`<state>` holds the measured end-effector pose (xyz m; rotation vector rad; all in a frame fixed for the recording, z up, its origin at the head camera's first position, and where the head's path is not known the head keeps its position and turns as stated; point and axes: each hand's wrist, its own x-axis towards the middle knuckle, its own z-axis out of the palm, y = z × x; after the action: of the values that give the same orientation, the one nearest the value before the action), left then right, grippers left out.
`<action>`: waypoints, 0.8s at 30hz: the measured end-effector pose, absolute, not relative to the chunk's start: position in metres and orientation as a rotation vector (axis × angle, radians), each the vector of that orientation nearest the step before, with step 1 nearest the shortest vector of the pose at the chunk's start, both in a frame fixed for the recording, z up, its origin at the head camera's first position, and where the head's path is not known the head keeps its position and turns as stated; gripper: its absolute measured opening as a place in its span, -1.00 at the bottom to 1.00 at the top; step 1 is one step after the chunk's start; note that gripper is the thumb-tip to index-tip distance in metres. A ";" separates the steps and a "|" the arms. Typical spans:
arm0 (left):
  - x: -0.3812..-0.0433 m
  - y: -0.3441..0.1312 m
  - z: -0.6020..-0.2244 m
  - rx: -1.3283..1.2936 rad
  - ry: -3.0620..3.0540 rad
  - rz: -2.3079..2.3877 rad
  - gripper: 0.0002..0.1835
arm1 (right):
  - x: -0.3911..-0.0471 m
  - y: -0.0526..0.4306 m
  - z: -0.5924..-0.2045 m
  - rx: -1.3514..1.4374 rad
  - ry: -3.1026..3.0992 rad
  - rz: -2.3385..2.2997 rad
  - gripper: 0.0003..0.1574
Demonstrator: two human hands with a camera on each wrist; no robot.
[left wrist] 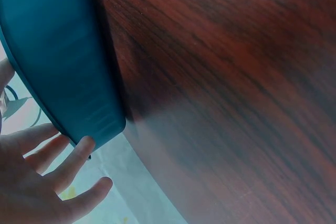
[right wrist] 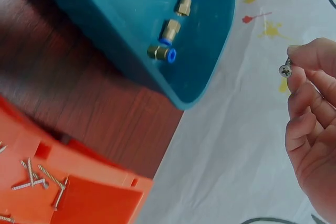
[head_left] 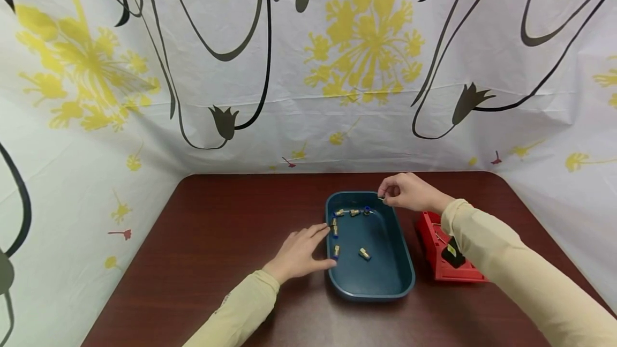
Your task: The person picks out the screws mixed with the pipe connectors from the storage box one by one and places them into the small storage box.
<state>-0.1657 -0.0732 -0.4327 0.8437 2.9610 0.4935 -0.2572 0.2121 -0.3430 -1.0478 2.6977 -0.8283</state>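
Observation:
Between thumb and forefinger, my right hand [head_left: 409, 191] pinches a small cross-head screw [right wrist: 285, 71], its head facing the right wrist camera. That hand is over the far right corner of a blue tray [head_left: 371, 283]. My left hand [head_left: 301, 253] touches the tray's left rim with spread, fairly straight fingers. Inside the tray lie several brass fittings with blue collars; one brass fitting [head_left: 365, 254] lies apart near the middle, and others line the left and far sides. In the right wrist view, a fitting [right wrist: 161, 53] shows its blue ring end.
Right of the tray stands a red bin [head_left: 436, 266], partly hidden by the right sleeve. Several loose screws [right wrist: 31, 174] lie in it, along with a black object [head_left: 453, 253] bearing a yellow-green label. A patterned cloth [head_left: 289, 68] hangs behind the dark wooden table [head_left: 217, 229].

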 end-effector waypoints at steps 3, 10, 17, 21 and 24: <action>-0.165 -0.073 -0.432 0.845 2.963 0.487 -0.17 | -0.256 0.219 -0.342 -1.034 2.718 -0.828 -0.86; -0.165 -0.073 -0.432 0.845 2.960 0.497 -0.18 | -0.254 0.240 -0.339 -0.930 2.762 -0.825 -0.84; -0.166 -0.074 -0.433 0.855 2.962 0.496 -0.16 | -0.251 0.259 -0.334 -0.858 2.771 -0.841 -0.86; -0.166 -0.073 -0.433 0.856 2.962 0.498 -0.16 | -0.249 0.268 -0.332 -0.839 2.802 -0.829 -0.87; -0.166 -0.073 -0.433 0.851 2.960 0.506 -0.17 | -0.247 0.274 -0.331 -0.840 2.841 -0.809 -0.86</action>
<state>-0.1662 -0.0733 -0.4329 0.8512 2.9599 0.5055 -0.2474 0.2737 -0.3310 -0.8399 2.8406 -0.8088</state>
